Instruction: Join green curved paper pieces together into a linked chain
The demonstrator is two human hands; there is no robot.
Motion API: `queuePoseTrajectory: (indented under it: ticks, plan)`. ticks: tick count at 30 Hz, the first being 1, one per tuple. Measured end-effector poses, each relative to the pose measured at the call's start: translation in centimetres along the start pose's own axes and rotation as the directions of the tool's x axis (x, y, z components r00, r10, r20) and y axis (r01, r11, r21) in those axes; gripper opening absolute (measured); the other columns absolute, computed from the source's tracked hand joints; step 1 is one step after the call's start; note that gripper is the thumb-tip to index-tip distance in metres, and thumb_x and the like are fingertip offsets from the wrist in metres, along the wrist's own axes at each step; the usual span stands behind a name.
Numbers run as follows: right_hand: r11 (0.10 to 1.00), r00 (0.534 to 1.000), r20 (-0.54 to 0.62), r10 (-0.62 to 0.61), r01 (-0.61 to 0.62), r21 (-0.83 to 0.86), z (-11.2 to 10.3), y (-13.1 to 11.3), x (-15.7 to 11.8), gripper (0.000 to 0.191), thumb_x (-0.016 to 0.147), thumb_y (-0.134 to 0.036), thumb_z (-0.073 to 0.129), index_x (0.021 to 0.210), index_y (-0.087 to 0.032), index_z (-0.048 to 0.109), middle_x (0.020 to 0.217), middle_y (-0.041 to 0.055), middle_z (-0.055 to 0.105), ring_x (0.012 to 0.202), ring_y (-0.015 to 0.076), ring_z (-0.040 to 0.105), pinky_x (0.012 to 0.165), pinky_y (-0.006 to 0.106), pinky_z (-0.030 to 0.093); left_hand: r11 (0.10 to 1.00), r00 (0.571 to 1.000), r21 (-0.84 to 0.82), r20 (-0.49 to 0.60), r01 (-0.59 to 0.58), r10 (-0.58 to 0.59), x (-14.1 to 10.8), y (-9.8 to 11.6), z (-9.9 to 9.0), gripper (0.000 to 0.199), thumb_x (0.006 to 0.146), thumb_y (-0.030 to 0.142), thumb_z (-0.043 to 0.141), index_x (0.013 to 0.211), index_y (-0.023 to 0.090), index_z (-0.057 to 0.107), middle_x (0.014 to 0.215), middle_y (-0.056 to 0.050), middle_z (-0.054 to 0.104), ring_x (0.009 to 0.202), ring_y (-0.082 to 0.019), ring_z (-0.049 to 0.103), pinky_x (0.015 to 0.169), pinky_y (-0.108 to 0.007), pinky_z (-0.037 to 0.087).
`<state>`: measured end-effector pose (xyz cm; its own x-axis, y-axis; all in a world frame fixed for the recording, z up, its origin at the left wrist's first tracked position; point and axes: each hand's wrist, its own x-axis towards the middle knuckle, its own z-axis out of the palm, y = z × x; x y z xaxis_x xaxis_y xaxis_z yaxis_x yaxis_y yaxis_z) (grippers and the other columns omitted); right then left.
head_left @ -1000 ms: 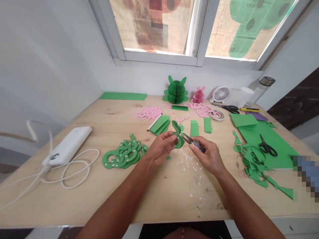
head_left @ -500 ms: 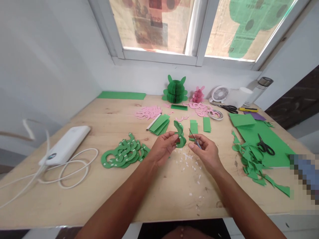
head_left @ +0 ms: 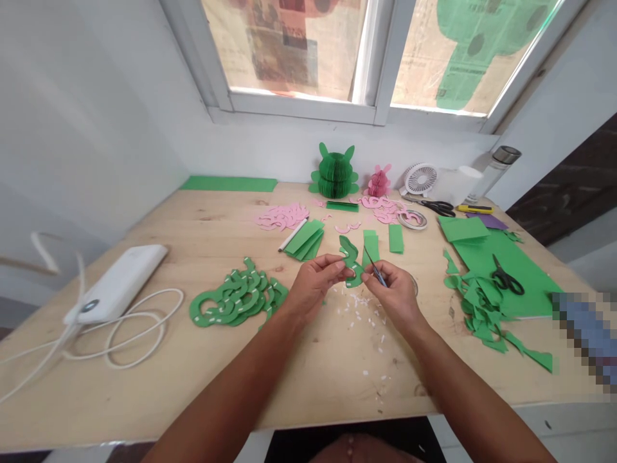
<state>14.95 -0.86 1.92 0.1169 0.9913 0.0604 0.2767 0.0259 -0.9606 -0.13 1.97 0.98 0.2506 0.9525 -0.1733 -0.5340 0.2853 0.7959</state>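
Near the middle of the surface (head_left: 120, 399), your left hand (head_left: 315, 283) pinches the green paper cutout (head_left: 349, 251), while your right hand (head_left: 393, 292), gripping the tiny scissors (head_left: 376, 271), has brought them back up to its edge.

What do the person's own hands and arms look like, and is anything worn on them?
The left hand and right hand are bare, without gloves. The left forearm and right forearm are bare too, with no sleeve in view down to the picture's lower edge. No watch, band, ring, cable or marking can be made out on either.
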Motion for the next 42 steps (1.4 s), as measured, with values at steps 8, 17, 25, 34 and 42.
queuePoseTrajectory:
  ticks: [8, 17, 25, 34, 42]
  plan:
    - [0.999, 1.0, 0.023, 0.021, -0.022, 0.047, -0.03, -0.08, 0.05, 0.03, 0.065, -0.045, 0.063, 0.068, -0.016, 0.059, 0.049, -0.006, 0.037, 0.045, 0.0074, 0.03, 0.041, 0.021, 0.024, 1.0, 1.0, 0.02, 0.001, -0.009, 0.009, 0.13, 0.01, -0.21, 0.019, 0.058, 0.024, 0.077, 0.07, 0.014, 0.066, 0.064, -0.004, 0.069, 0.065, -0.014, 0.063, 0.076, -0.029, 0.045]
    - [0.998, 0.999, 0.045, 0.028, -0.03, 0.054, 0.03, 0.11, 0.11, 0.019, 0.066, -0.034, 0.062, 0.067, -0.016, 0.057, 0.049, -0.0069, 0.034, 0.046, 0.0073, 0.029, 0.043, 0.021, 0.022, 1.0, 1.0, 0.002, -0.027, 0.003, -0.003, 0.17, -0.12, -0.37, 0.02, 0.061, 0.026, 0.076, 0.073, 0.013, 0.066, 0.068, -0.005, 0.07, 0.069, -0.015, 0.064, 0.077, -0.031, 0.045]
    - [0.999, 0.999, 0.028, 0.028, -0.029, 0.043, -0.07, 0.09, 0.13, 0.018, 0.066, -0.034, 0.061, 0.065, -0.016, 0.055, 0.049, -0.0068, 0.035, 0.046, 0.0076, 0.029, 0.043, 0.021, 0.022, 0.999, 0.998, 0.033, -0.053, -0.02, 0.022, 0.15, -0.04, -0.15, 0.021, 0.059, 0.027, 0.077, 0.07, 0.013, 0.066, 0.064, -0.005, 0.069, 0.068, -0.016, 0.064, 0.081, -0.032, 0.045]
    - [0.998, 0.999, 0.02, 0.026, -0.027, 0.048, 0.06, 0.47, 0.29, 0.017, 0.066, -0.032, 0.061, 0.064, -0.016, 0.054, 0.048, -0.0072, 0.034, 0.045, 0.007, 0.028, 0.043, 0.021, 0.019, 0.997, 0.997, 0.06, -0.062, -0.052, 0.055, 0.03, -0.17, 0.06, 0.023, 0.058, 0.03, 0.077, 0.068, 0.013, 0.065, 0.062, -0.004, 0.068, 0.066, -0.015, 0.063, 0.082, -0.033, 0.045]
    - [1.0, 1.0, 0.023, 0.019, -0.02, 0.024, 0.08, 0.54, 0.22, 0.016, 0.066, -0.032, 0.06, 0.063, -0.017, 0.054, 0.047, -0.0075, 0.033, 0.045, 0.0073, 0.027, 0.043, 0.022, 0.019, 0.992, 0.993, 0.078, -0.059, -0.096, 0.101, 0.15, -0.65, -0.01, 0.021, 0.059, 0.03, 0.076, 0.066, 0.014, 0.064, 0.06, -0.002, 0.066, 0.065, -0.013, 0.06, 0.078, -0.028, 0.044]
